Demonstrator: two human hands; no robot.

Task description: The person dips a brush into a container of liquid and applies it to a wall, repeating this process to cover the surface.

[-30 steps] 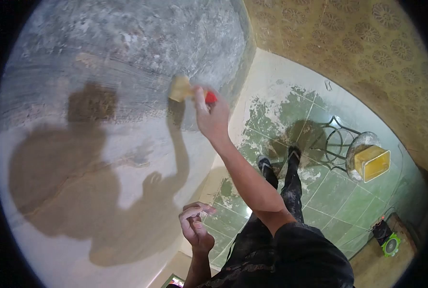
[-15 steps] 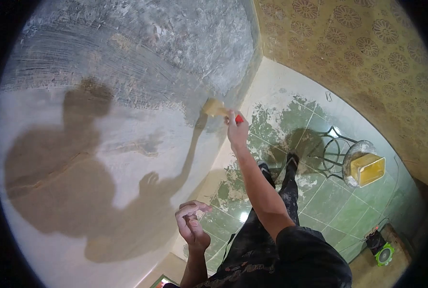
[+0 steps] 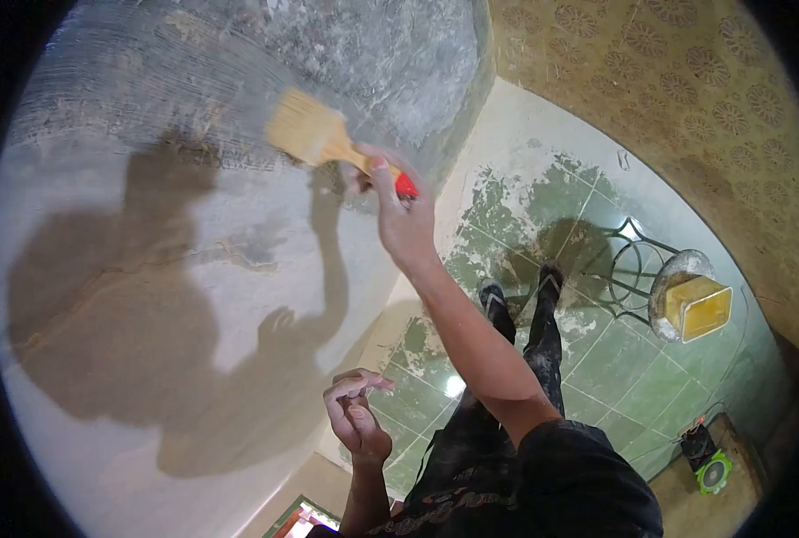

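Right hand (image 3: 402, 218) raised high on a fully stretched arm, fingers closed around a handle, thumb on top. Left hand (image 3: 356, 420) held lower, near the body, forearm pointing up, fingers half curled and empty, touching nothing. Both legs straight below, feet side by side.
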